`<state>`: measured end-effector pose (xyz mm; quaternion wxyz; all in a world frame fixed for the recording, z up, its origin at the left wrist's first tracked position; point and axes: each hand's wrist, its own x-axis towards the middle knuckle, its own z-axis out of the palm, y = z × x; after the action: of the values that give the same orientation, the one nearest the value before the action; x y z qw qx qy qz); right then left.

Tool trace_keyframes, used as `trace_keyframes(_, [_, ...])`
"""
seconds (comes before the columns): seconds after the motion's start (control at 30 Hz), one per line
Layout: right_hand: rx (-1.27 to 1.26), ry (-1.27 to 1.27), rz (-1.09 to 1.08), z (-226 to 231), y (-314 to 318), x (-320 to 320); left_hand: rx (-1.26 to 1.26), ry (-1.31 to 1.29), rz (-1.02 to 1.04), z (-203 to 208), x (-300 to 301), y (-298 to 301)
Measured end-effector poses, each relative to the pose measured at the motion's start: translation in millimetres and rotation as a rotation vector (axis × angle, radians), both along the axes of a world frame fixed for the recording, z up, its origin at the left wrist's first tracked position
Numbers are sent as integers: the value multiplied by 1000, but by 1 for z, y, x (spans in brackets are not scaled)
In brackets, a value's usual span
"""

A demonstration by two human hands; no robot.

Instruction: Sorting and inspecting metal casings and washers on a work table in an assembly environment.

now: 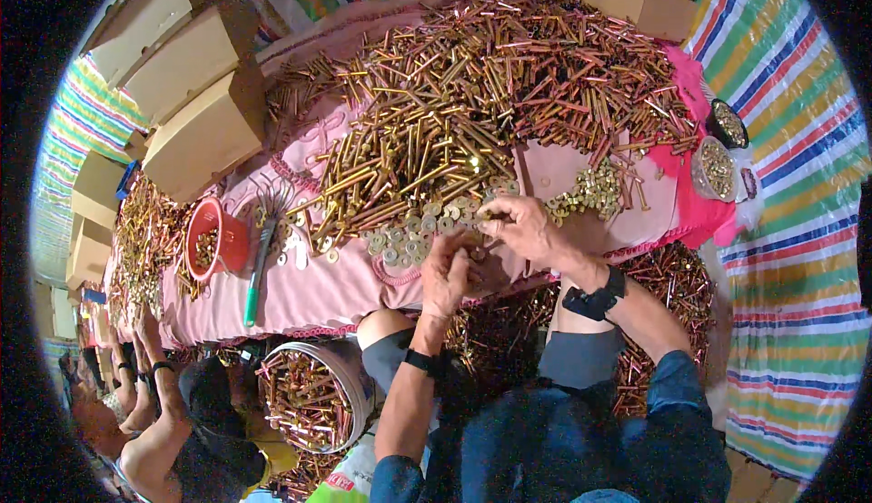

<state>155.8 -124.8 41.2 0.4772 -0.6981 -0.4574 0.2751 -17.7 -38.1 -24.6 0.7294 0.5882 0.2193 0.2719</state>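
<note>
My left hand [444, 278] is closed at the front edge of the pink cloth, fingers curled. What it holds, if anything, is hidden. Close beside it on the right, my right hand [520, 230] pinches thumb and forefinger together over the washers; a small piece may be between the fingertips, too small to name. Flat round washers [409, 241] lie spread just beyond both hands. Behind them rises a large heap of long brass-coloured bolts [413, 158]. To the right of my right hand sits a small pile of nuts [590, 192].
A red plastic basket [218, 239] and a green-handled wire tool [252, 298] lie at left. A white bucket of bolts [341, 371] stands below the table edge. Cardboard boxes [204, 135] stack at far left. Two bowls [715, 171] stand at right. Other people's arms [154, 403] work at lower left.
</note>
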Motion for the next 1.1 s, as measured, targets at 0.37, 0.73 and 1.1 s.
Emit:
trace_keyframes(0.37, [24,-164,37,-4,-3,-3,120,12,76,-10,1,-3])
trace_keyframes(0.73, [22,-272,107,-8,-5,-18,198,45,37,0,7,-10])
trace_keyframes(1.1, [-114,-767,-103,-34,-69,107,551,171,173,8,11,-11])
